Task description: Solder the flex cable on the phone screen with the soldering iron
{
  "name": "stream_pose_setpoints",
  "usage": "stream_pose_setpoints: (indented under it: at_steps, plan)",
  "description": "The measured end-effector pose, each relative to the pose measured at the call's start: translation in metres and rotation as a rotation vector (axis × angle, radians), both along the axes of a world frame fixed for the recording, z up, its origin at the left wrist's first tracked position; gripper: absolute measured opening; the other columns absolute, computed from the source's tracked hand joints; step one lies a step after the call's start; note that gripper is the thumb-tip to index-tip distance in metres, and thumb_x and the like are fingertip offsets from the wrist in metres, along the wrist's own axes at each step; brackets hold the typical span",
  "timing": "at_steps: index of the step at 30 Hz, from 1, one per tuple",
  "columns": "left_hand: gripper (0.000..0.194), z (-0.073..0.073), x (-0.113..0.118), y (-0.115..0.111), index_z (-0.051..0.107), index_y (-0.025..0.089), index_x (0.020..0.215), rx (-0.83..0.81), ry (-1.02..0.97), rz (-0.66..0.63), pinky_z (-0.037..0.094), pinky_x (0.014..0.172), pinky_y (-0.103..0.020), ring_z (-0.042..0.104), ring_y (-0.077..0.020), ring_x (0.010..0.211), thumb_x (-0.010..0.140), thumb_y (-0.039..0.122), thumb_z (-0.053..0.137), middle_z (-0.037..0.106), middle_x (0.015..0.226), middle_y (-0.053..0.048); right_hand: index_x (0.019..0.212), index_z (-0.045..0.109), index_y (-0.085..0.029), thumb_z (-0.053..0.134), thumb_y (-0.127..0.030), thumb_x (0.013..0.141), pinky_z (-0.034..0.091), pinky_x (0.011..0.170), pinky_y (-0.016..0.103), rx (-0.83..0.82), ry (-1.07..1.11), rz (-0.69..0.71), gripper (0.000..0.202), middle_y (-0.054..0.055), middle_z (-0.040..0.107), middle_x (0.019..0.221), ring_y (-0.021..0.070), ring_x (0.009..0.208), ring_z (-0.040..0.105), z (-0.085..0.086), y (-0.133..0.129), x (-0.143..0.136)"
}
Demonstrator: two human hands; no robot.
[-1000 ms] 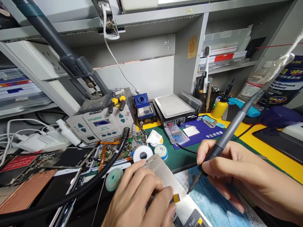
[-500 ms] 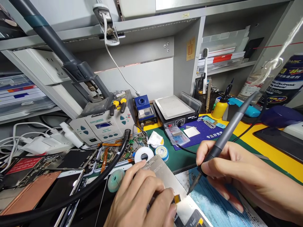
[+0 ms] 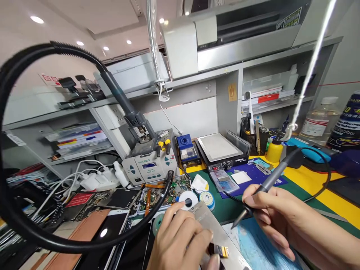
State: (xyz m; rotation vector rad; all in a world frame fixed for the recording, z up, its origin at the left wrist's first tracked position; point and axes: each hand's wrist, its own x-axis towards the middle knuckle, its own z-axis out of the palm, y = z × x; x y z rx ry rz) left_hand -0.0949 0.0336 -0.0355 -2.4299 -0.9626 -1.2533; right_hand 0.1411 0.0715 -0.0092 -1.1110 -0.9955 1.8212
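My left hand [image 3: 182, 240] rests on a silver metal plate [image 3: 209, 217], which looks like the back of a phone screen. Its thumb and index finger pinch a short dark flex cable with a gold-striped end [image 3: 224, 251] over the plate. In a pen grip, my right hand [image 3: 270, 210] holds a grey and black soldering iron [image 3: 271, 180]. The iron's dark tip points down and left, a little above and right of the cable end, and appears apart from it. Beneath my right hand lies a blue work mat [image 3: 253, 240], partly covered by the fingers.
A thick black hose [image 3: 92, 245] loops across the left side from the hot-air station [image 3: 149, 167]. Near my left fingers are a white reel [image 3: 188, 200], a round tin [image 3: 206, 199] and circuit boards [image 3: 180, 185]. Behind stands a hot plate [image 3: 219, 147]; a white cord [image 3: 309, 71] hangs at right.
The head view has tilted upward and shifted left. The iron's tip has moved farther from the flex cable's end, and that end now tilts differently between my left fingers.
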Motion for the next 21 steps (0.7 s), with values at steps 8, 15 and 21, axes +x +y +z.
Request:
stream_pose_setpoints:
  at_steps: [8,15,21]
  plan:
    - [0.023,0.038,-0.030,0.002,0.064,0.016,0.099,0.177,-0.135,0.154,0.048,0.080,-0.039,0.057,-0.0185,0.083,0.081,0.001,0.060,0.062,0.086,-0.005,0.056,0.051,-0.020,0.064,-0.030,0.085,0.036,0.029,0.016,-0.040,0.093,-0.086,0.033,-0.008,0.046,0.047,0.0058,0.032,0.037,0.005,0.003,0.000]
    - [0.011,0.055,-0.047,0.005,0.062,0.019,0.095,-0.116,-0.072,0.358,0.048,0.082,-0.036,0.058,-0.0188,0.088,0.096,0.017,0.051,0.064,0.090,-0.004,0.048,0.049,-0.020,0.054,-0.027,0.092,0.032,0.028,0.017,-0.069,0.113,-0.074,0.044,-0.007,0.040,0.035,0.0062,0.029,0.034,0.009,0.008,0.002]
    - [0.019,0.081,-0.041,-0.003,0.066,0.022,0.095,-0.443,0.110,0.419,0.048,0.087,-0.036,0.061,-0.0199,0.094,0.098,0.029,0.049,0.067,0.096,-0.003,0.065,0.053,-0.019,0.057,-0.030,0.098,0.031,0.032,0.017,-0.069,0.168,-0.093,0.035,-0.011,0.045,0.049,0.0051,0.033,0.036,0.006,0.007,0.006]
